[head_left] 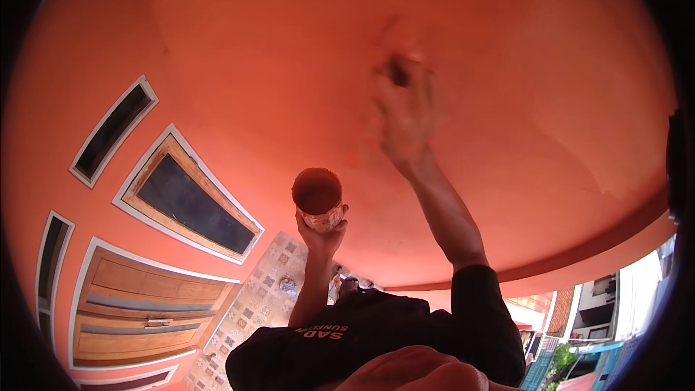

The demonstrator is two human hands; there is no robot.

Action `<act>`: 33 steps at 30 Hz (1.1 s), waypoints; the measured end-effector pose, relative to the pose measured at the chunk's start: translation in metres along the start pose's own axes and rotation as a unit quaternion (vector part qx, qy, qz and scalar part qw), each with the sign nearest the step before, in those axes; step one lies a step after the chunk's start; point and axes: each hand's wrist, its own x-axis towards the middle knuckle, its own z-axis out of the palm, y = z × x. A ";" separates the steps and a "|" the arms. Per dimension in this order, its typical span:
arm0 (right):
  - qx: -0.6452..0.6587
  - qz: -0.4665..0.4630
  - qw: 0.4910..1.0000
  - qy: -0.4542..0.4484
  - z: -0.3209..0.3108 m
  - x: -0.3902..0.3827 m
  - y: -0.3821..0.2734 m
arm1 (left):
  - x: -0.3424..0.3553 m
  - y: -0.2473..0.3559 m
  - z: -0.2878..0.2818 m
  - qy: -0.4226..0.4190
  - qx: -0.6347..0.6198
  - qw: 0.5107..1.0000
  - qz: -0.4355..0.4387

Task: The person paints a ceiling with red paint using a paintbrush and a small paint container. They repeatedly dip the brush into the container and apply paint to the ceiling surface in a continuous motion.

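Note:
My left hand is closed round the lower part of a round paint container. Its open mouth faces up and its sides are smeared with reddish-orange paint; how full it is cannot be made out. Raised against a broad orange painted surface, my right hand is blurred by motion. Something small and dark shows at its fingers, and its kind is lost in the blur. Just past the fingertips a darker smudge marks the orange surface.
To the left are a wood-framed window, a wooden door and narrow dark panes. Patterned floor tiles lie below. A curved ledge borders the orange surface at right, with plants and buildings beyond.

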 end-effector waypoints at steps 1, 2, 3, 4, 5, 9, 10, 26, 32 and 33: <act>0.003 -0.021 0.998 -0.064 0.024 0.012 -0.018 | 0.000 -0.001 0.001 -0.008 0.001 1.000 0.005; 0.046 -0.044 0.997 -0.047 0.048 0.028 -0.035 | -0.002 -0.002 0.001 -0.016 0.003 1.000 0.010; 0.085 -0.073 0.993 -0.048 0.065 0.042 -0.045 | -0.003 -0.002 0.003 -0.018 0.004 1.000 0.007; 0.128 -0.064 0.988 -0.060 0.075 0.052 -0.053 | -0.004 -0.002 0.004 -0.020 0.005 1.000 0.004; 0.170 -0.054 0.981 -0.073 0.082 0.060 -0.058 | -0.006 -0.002 0.005 -0.032 0.001 0.999 -0.004; 0.127 0.005 0.992 -0.021 0.028 0.053 -0.011 | -0.012 0.001 0.008 -0.012 0.011 1.000 0.005; 0.206 0.070 0.976 0.025 -0.006 0.043 0.018 | -0.014 0.003 0.008 -0.007 0.012 1.000 0.011; 0.017 -0.062 0.997 0.052 0.071 0.068 -0.043 | -0.019 0.006 -0.009 -0.032 -0.034 0.999 0.023; 0.149 -0.080 0.986 0.002 0.091 0.085 -0.054 | -0.033 0.003 -0.002 -0.007 -0.012 0.999 0.035; 0.141 -0.061 0.988 0.003 0.074 0.087 -0.038 | -0.036 0.004 -0.001 -0.022 -0.004 0.999 0.039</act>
